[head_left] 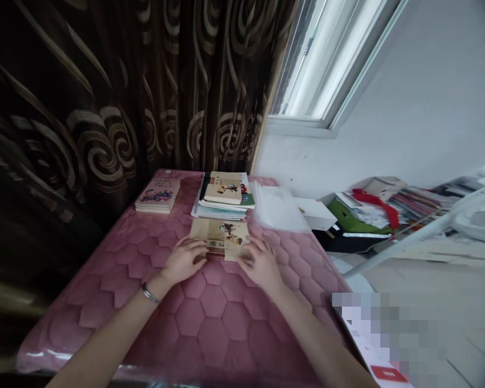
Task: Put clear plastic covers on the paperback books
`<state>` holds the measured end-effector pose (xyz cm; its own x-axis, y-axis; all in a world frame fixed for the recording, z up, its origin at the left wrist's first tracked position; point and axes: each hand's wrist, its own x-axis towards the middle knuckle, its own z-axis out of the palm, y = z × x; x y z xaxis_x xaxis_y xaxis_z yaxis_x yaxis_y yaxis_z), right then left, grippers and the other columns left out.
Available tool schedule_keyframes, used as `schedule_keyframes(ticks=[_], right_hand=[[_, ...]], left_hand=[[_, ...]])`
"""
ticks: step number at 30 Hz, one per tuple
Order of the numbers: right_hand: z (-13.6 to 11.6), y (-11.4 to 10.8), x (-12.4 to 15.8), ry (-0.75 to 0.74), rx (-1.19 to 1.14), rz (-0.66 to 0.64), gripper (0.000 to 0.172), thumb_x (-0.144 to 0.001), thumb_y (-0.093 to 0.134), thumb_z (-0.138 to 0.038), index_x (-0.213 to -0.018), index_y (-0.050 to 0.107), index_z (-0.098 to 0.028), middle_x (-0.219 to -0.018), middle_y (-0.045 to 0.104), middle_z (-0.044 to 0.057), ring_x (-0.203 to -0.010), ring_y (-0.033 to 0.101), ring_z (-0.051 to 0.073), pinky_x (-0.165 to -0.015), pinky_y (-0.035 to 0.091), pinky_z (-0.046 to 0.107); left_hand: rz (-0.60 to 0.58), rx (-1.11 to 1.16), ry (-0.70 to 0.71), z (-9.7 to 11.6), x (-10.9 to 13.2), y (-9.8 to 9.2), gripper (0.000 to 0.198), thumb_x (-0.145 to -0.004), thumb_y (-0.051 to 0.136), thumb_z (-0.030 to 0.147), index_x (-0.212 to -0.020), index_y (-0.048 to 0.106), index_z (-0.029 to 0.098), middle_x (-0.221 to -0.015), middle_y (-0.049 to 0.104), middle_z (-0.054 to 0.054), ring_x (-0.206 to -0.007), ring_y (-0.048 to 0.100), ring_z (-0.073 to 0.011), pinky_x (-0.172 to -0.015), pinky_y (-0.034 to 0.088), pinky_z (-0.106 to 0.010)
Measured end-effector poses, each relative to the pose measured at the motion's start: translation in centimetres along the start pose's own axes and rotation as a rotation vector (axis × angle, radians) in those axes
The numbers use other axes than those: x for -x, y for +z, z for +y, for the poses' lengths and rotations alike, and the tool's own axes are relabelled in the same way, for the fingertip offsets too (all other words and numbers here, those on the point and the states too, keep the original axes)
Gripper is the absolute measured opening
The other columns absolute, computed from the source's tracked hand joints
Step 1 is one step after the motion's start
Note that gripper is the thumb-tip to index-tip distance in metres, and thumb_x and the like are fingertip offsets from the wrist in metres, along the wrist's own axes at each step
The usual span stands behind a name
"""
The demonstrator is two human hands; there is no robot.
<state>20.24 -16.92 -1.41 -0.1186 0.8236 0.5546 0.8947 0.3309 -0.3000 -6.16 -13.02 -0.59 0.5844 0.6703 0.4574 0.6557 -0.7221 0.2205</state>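
Note:
A tan illustrated book (219, 235) lies flat on the pink quilted mattress (210, 312). My left hand (184, 260) rests with its fingers spread on the book's near left corner. My right hand (262, 263) lies open on the book's near right corner. A thin bracelet circles my left wrist. Just behind the book stands a stack of books (225, 195), topped by another tan illustrated cover. A smaller pink-covered stack of books (158, 195) sits further left.
Clear plastic sleeves (277, 210) lie at the mattress's right edge. A dark patterned curtain (125, 91) hangs behind. A white box (316, 213), green folders and piled papers (372, 207) sit on the floor to the right, below a window (323, 59).

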Motion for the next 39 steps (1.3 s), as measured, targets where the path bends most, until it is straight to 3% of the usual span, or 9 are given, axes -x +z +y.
schedule_keyframes(ticks=[2, 5, 11, 16, 26, 32, 39], right_hand=[[-1.8, 1.1, -0.7, -0.085, -0.063, -0.071, 0.008, -0.078, 0.068, -0.03, -0.085, 0.068, -0.025, -0.12, 0.063, 0.005, -0.107, 0.056, 0.025, -0.09, 0.042, 0.041], [-3.5, 3.0, -1.3, -0.177, -0.078, -0.11, 0.009, -0.079, 0.068, -0.025, -0.087, 0.069, -0.026, -0.115, 0.067, 0.003, -0.109, 0.056, 0.024, -0.094, 0.04, 0.043], [-3.4, 4.9, -1.4, -0.233, -0.103, -0.097, 0.009, -0.081, 0.066, -0.016, -0.081, 0.07, -0.024, -0.106, 0.072, 0.002, -0.104, 0.061, 0.021, -0.095, 0.042, 0.041], [-2.0, 4.0, -0.9, -0.194, -0.115, -0.056, 0.007, -0.081, 0.068, -0.021, -0.076, 0.071, -0.025, -0.102, 0.073, 0.0, -0.105, 0.061, 0.02, -0.09, 0.043, 0.039], [3.6, 0.8, 1.2, -0.138, -0.026, -0.022, 0.01, -0.082, 0.068, -0.026, -0.073, 0.072, -0.026, -0.099, 0.074, -0.001, -0.106, 0.062, 0.024, -0.088, 0.044, 0.043], [4.2, 1.0, 1.5, -0.152, -0.063, -0.032, 0.012, -0.083, 0.065, -0.022, -0.075, 0.073, -0.026, -0.101, 0.074, 0.001, -0.107, 0.062, 0.024, -0.092, 0.045, 0.046], [5.0, 1.0, 1.7, -0.141, -0.134, -0.079, 0.018, -0.084, 0.059, -0.015, -0.083, 0.073, -0.026, -0.105, 0.073, 0.001, -0.11, 0.06, 0.024, -0.094, 0.046, 0.049]], left_hand=[[-0.039, 0.007, 0.031, 1.0, -0.8, 1.2, 0.026, -0.081, 0.064, 0.021, -0.107, 0.066, 0.025, -0.116, 0.069, -0.004, -0.113, 0.059, -0.0208, -0.109, 0.035, -0.047], [-0.026, 0.023, 0.041, 1.6, -1.5, 2.8, 0.021, -0.08, 0.062, 0.015, -0.099, 0.069, 0.022, -0.11, 0.071, -0.005, -0.106, 0.063, -0.0203, -0.109, 0.035, -0.046], [0.029, 0.054, 0.034, 1.0, -1.4, 3.8, 0.014, -0.081, 0.062, 0.014, -0.084, 0.071, 0.023, -0.102, 0.073, -0.003, -0.098, 0.067, -0.0183, -0.112, 0.031, -0.048], [0.011, 0.068, 0.063, 0.1, -1.2, 3.5, 0.011, -0.083, 0.063, 0.018, -0.078, 0.07, 0.025, -0.106, 0.073, 0.0, -0.099, 0.067, -0.0162, -0.114, 0.027, -0.048], [0.028, 0.026, 0.007, -3.8, 1.6, 0.4, 0.015, -0.085, 0.06, 0.023, -0.073, 0.07, 0.026, -0.105, 0.074, 0.001, -0.1, 0.068, -0.0151, -0.112, 0.031, -0.044], [0.047, 0.108, 0.021, -4.8, 2.2, 0.4, 0.017, -0.086, 0.058, 0.022, -0.072, 0.069, 0.024, -0.106, 0.073, -0.001, -0.102, 0.067, -0.0152, -0.096, 0.049, -0.036], [0.026, 0.137, 0.031, -4.8, 2.2, 0.5, 0.019, -0.086, 0.056, 0.019, -0.071, 0.068, 0.023, -0.107, 0.073, -0.001, -0.103, 0.066, -0.0154, -0.096, 0.05, -0.035]])
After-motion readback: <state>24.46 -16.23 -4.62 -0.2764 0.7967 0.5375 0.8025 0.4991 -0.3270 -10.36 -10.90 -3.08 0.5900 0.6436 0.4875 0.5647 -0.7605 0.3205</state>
